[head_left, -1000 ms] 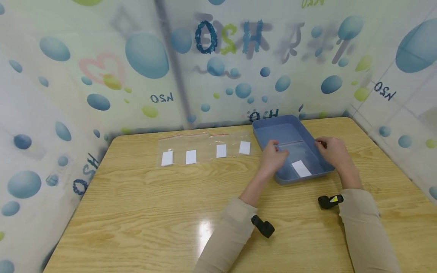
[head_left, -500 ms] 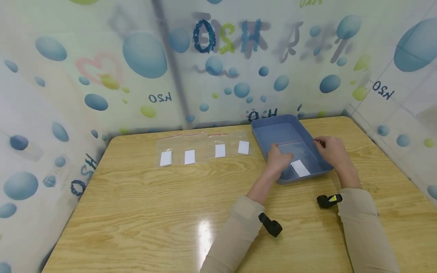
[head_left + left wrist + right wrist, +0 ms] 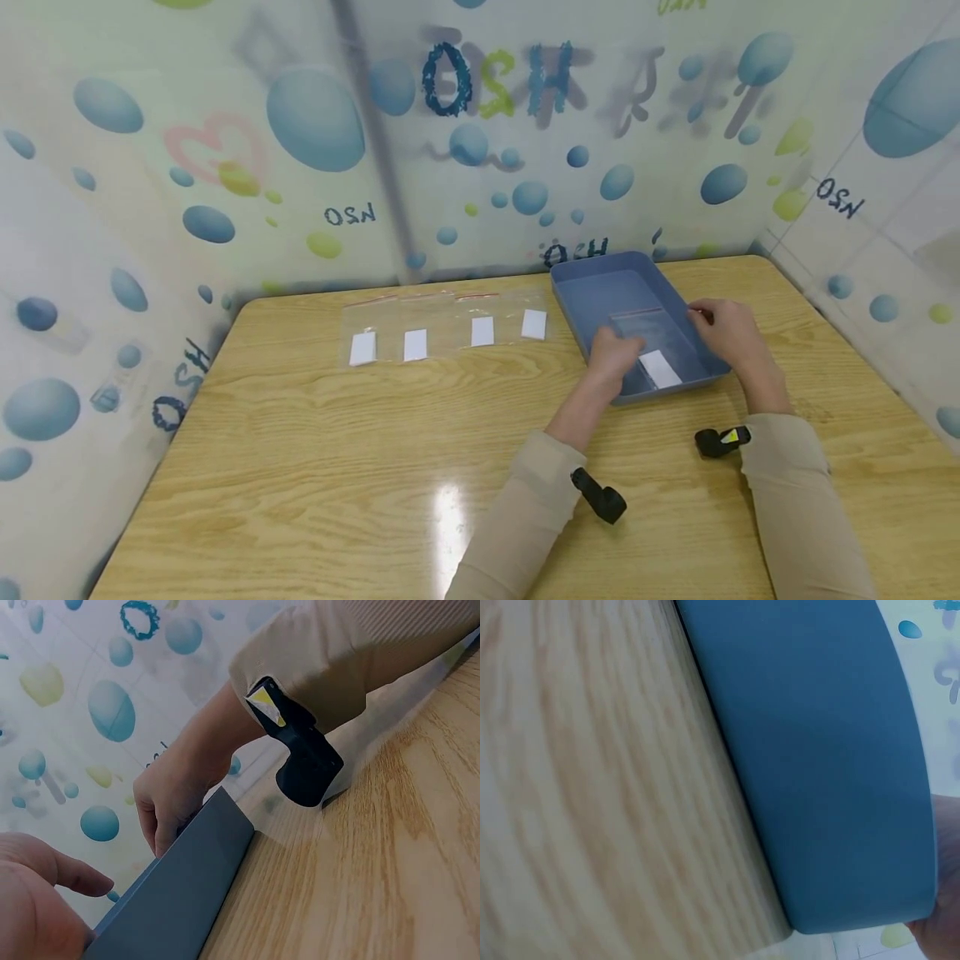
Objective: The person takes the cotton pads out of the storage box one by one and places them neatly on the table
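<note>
A clear zip bag point(image 3: 637, 325) with a white card point(image 3: 660, 369) in it lies in the blue tray point(image 3: 600, 271). My left hand point(image 3: 613, 354) reaches over the tray's near left side, with its thumb straight out toward the bag. Its other fingers are hidden behind the hand. In the left wrist view that thumb point(image 3: 86, 879) sits just above the tray wall point(image 3: 187, 877). My right hand point(image 3: 726, 329) grips the right rim with bent fingers. Behind the wall in the right wrist view, part of the right hand point(image 3: 946, 877) shows.
Left of the tray, several clear zip bags with white cards, such as this card point(image 3: 416, 344), lie in a row along the back of the wooden table point(image 3: 315, 467). A patterned wall point(image 3: 247, 200) rises right behind the table.
My left hand has moved right and lower into the tray, and its thumb has come over the bag. The right hand keeps its place on the rim.
</note>
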`<state>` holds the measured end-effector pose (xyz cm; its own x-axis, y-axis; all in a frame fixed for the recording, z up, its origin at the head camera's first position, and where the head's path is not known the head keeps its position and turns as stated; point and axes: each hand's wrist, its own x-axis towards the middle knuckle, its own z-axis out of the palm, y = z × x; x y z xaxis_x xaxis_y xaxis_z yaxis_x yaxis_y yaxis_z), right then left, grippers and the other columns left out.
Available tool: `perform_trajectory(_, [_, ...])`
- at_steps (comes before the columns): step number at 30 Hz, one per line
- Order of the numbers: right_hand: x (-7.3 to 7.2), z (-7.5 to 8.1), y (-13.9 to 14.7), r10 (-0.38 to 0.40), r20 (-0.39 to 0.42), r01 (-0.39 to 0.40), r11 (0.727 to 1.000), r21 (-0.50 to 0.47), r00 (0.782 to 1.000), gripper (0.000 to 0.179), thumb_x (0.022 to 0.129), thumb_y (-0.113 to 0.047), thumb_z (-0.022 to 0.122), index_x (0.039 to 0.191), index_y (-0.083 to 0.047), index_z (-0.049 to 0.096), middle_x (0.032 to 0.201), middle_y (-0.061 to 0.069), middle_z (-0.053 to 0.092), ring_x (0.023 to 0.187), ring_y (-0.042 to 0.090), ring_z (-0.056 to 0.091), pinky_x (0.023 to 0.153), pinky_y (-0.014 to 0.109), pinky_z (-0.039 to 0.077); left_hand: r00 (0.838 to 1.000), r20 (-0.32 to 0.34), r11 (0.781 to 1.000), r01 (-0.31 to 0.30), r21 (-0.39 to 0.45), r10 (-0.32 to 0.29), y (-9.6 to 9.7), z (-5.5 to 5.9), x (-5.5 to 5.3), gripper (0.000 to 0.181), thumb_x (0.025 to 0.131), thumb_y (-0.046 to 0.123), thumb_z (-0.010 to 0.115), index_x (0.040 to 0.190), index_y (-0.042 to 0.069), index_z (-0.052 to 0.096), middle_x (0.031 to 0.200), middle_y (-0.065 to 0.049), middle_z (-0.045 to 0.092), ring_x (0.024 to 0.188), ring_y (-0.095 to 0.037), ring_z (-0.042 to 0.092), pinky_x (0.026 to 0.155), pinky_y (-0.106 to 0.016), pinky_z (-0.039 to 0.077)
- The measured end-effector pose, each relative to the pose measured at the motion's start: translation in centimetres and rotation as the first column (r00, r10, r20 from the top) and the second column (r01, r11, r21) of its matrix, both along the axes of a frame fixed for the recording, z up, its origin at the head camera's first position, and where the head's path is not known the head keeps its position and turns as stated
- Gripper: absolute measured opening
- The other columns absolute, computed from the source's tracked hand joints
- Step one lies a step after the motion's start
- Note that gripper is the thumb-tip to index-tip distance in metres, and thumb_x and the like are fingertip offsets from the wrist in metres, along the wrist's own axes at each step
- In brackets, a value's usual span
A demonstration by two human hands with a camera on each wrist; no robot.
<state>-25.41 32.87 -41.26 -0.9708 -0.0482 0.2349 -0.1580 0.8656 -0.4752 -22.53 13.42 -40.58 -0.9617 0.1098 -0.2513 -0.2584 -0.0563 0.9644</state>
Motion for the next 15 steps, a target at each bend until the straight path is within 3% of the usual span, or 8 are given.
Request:
perform_trajectory(3, [0.0,0.0,0.0,0.001,-0.002,-0.001,1.000,-0.001,1.000,0.028,0.103,-0.005,0.055,0.116,0.017,0.064,0.104,0.035,0.066,0.085,0.042,0.063,0.072,0.056,0.050,1.000,-0.003,1.000,-0.009,0.005,0.009,0.2,-0.3,-0.2,0.059,0.087,-0.004,0.062,0.141,-0.014,0.040,0.134,-0.024,0.051,0.116,-0.027,0.051,0.109,-0.047,0.039])
perform_trajectory(7, [0.0,0.0,0.0,0.001,-0.002,-0.001,1.000,-0.001,1.000,0.028,0.103,-0.006,0.056,0.115,0.017,0.065,0.103,0.035,0.066,0.083,0.040,0.063,0.071,0.055,0.051,1.000,-0.002,1.000,0.004,-0.002,-0.004,0.6,-0.3,-0.5,0.047,0.088,-0.006,0.063,0.133,-0.007,0.052,0.102,-0.011,0.057,0.085,-0.019,0.051,0.092,-0.044,0.048])
perform_trajectory(12, [0.0,-0.1,0.0,0.006,-0.013,-0.006,1.000,-0.004,1.000,0.027,0.102,-0.005,0.056,0.114,0.017,0.065,0.102,0.035,0.066,0.082,0.041,0.064,0.071,0.056,0.051,1.000,0.003,0.999,0.006,-0.036,-0.006,1.1,-0.3,-0.4,0.046,0.089,-0.005,0.068,0.132,0.005,0.056,0.099,-0.006,0.059,0.088,-0.020,0.060,0.084,-0.042,0.052])
perform_trajectory(15, [-0.1,-0.1,0.0,0.003,-0.013,-0.003,1.000,-0.003,1.000,0.027,0.102,-0.006,0.056,0.115,0.017,0.065,0.103,0.035,0.066,0.083,0.042,0.064,0.071,0.057,0.051,1.000,0.002,0.998,0.003,-0.062,-0.003,1.3,-0.5,-0.3,0.046,0.089,-0.004,0.070,0.131,0.009,0.057,0.094,-0.003,0.059,0.080,-0.016,0.058,0.073,-0.035,0.050])
